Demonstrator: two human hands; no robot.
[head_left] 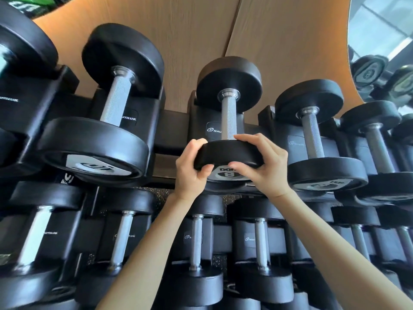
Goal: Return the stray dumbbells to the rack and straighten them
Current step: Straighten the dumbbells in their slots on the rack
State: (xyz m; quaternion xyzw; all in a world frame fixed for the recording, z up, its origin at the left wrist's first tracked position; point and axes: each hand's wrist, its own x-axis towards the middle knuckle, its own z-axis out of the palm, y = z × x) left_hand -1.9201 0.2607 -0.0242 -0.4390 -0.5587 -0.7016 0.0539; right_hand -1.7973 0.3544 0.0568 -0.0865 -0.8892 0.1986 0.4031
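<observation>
Both hands, left hand (190, 168), right hand (266, 166), gripping near head of dumbbell (228, 121), upper rack (172, 128)

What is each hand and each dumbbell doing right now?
Left hand: shut on the 8 dumbbell's near head.
Right hand: shut on the same head.
8 dumbbell: on the top rack, held.
Big dumbbell to its left: racked, untouched.
Dumbbell to its right: racked, untouched.
Lower-row dumbbells: racked.

A single wide-angle head view looks forward and slightly down at close range onto a two-tier dumbbell rack (169, 128), both bare forearms reaching in from the lower edge, a wooden wall (201, 30) behind it
</observation>
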